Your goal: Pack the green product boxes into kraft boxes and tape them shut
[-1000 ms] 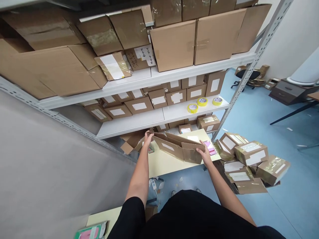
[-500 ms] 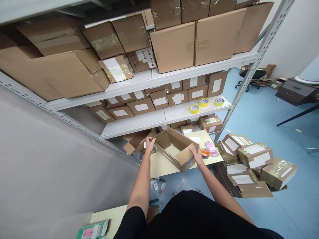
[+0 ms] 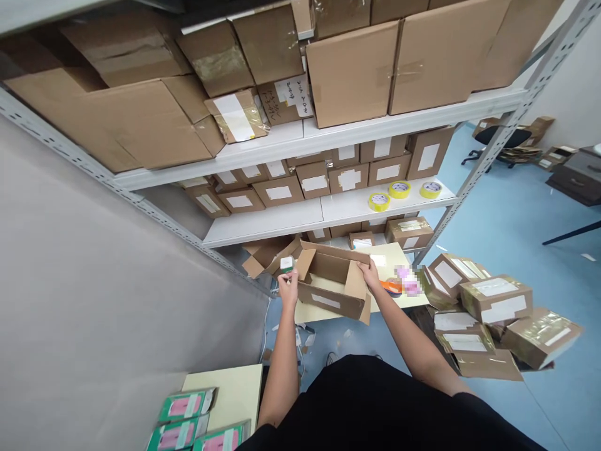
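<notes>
An open cardboard box [image 3: 328, 299] is held above the small cream table, its flaps raised and a white label on the near side. My left hand [image 3: 288, 289] is closed at its left near corner, fingers pinched against the edge. At the right end my right hand [image 3: 369, 275] grips the box by its wall and flap. Just beyond my left fingertips shows a small white-and-green object [image 3: 287, 264]; whether it touches them I cannot tell. Another opened carton [image 3: 270, 255] lies behind it on the left.
Orange-handled scissors or a similar tool [image 3: 392, 287] lie on the table [image 3: 399, 258]. Three yellow tape rolls [image 3: 399, 190] sit on the shelf. Taped cartons [image 3: 496, 294] are piled on the floor at right. Green-and-pink packages [image 3: 184, 406] lie on a lower-left table [image 3: 235, 388].
The box has turned to lie more level, its labelled side now facing me and its left flap showing. My view has shifted left, bringing more green-and-pink packages into sight.
</notes>
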Action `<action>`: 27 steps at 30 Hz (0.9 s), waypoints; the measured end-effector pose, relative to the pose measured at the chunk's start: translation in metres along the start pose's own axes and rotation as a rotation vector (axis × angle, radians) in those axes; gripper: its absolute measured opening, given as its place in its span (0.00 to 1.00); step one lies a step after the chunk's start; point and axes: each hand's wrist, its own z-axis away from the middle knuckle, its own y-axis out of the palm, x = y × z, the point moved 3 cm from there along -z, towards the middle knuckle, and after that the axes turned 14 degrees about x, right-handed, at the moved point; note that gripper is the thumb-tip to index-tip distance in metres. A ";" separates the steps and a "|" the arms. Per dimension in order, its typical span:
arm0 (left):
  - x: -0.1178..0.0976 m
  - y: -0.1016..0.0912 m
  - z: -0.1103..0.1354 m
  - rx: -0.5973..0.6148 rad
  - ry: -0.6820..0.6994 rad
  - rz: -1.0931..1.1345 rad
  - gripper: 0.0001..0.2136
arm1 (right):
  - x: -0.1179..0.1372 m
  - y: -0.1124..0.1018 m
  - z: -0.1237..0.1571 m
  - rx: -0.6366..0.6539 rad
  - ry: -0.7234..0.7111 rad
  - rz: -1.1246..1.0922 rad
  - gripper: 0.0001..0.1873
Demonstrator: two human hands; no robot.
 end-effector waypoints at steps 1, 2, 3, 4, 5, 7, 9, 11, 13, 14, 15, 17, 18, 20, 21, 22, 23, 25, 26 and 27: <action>0.002 -0.002 0.005 0.033 0.032 0.009 0.18 | 0.000 -0.001 -0.006 0.016 0.020 0.000 0.29; 0.004 -0.005 0.009 0.068 0.063 0.022 0.18 | 0.001 -0.002 -0.012 0.031 0.037 0.002 0.28; 0.007 -0.007 0.012 0.103 0.090 0.042 0.18 | 0.001 -0.003 -0.016 0.041 0.050 0.005 0.27; 0.011 -0.009 0.016 0.139 0.114 0.068 0.19 | 0.001 -0.004 -0.020 0.046 0.060 0.004 0.27; 0.014 -0.011 0.019 0.171 0.132 0.099 0.20 | 0.001 -0.004 -0.023 0.047 0.066 -0.002 0.27; 0.022 -0.014 0.024 0.226 0.157 0.166 0.23 | 0.001 -0.005 -0.027 0.047 0.081 -0.017 0.26; 0.027 -0.016 0.029 0.244 0.170 0.207 0.24 | 0.002 -0.003 -0.027 0.050 0.105 -0.022 0.24; 0.030 -0.017 0.032 0.212 0.171 0.199 0.22 | 0.002 -0.001 -0.024 0.058 0.124 -0.038 0.22; 0.031 -0.016 0.032 0.148 0.159 0.152 0.20 | 0.003 0.003 -0.020 0.076 0.133 -0.071 0.22; 0.032 -0.015 0.031 0.113 0.148 0.124 0.18 | 0.003 0.005 -0.018 0.089 0.133 -0.084 0.21; 0.033 -0.014 0.030 0.078 0.134 0.099 0.18 | 0.004 0.007 -0.016 0.099 0.131 -0.087 0.21; 0.036 -0.012 0.026 0.021 0.106 0.049 0.17 | 0.005 0.010 -0.013 0.105 0.118 -0.066 0.21; 0.037 -0.011 0.023 -0.002 0.101 0.021 0.18 | 0.005 0.011 -0.012 0.100 0.111 -0.056 0.22; 0.039 -0.010 0.018 -0.032 0.107 -0.031 0.18 | 0.007 0.012 -0.010 0.097 0.102 -0.069 0.22; 0.040 -0.010 0.016 -0.035 0.103 -0.048 0.19 | 0.008 0.013 -0.009 0.107 0.098 -0.091 0.22; 0.042 -0.010 0.014 -0.029 0.084 -0.053 0.20 | 0.010 0.014 -0.008 0.124 0.096 -0.115 0.22; 0.043 -0.011 0.012 -0.016 0.049 -0.047 0.22 | 0.011 0.015 -0.007 0.144 0.097 -0.134 0.21; 0.046 -0.011 0.008 0.030 -0.036 -0.018 0.28 | 0.013 0.018 -0.005 0.185 0.102 -0.144 0.21; 0.047 -0.011 0.007 0.056 -0.064 -0.008 0.31 | 0.014 0.019 -0.005 0.199 0.105 -0.135 0.20; 0.048 -0.010 0.006 0.082 -0.075 -0.005 0.31 | 0.015 0.019 -0.004 0.209 0.105 -0.116 0.20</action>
